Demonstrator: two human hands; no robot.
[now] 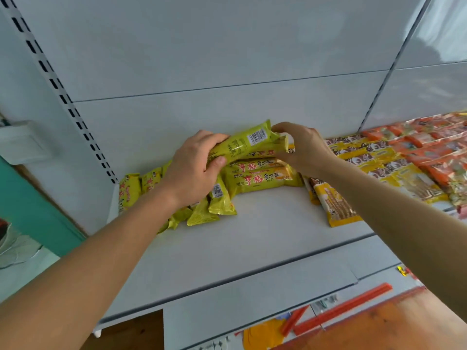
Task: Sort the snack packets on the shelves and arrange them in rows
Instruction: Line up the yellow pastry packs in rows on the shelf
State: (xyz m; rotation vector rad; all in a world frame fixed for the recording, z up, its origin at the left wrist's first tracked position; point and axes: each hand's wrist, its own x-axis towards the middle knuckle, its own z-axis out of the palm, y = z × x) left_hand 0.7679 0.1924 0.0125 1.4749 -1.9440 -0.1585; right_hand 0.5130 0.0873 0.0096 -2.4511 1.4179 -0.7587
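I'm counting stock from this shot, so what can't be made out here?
- Head view: the green packets under the left hand and forearm are partly covered, so no count.
- The orange packets run off the right edge.
- The held packet shows its barcode side; the print is too small to read.
- Items on the lower shelf are blurred.

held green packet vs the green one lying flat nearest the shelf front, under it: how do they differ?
The held packet is lifted and tilted, gripped by the left hand and the right hand; the flat packet rests on the shelf, untouched.
The held packet shows its back, with barcode and small print; the flat packet shows its front, with large red characters.
Both are long yellow-green wrappers, seemingly the same product.
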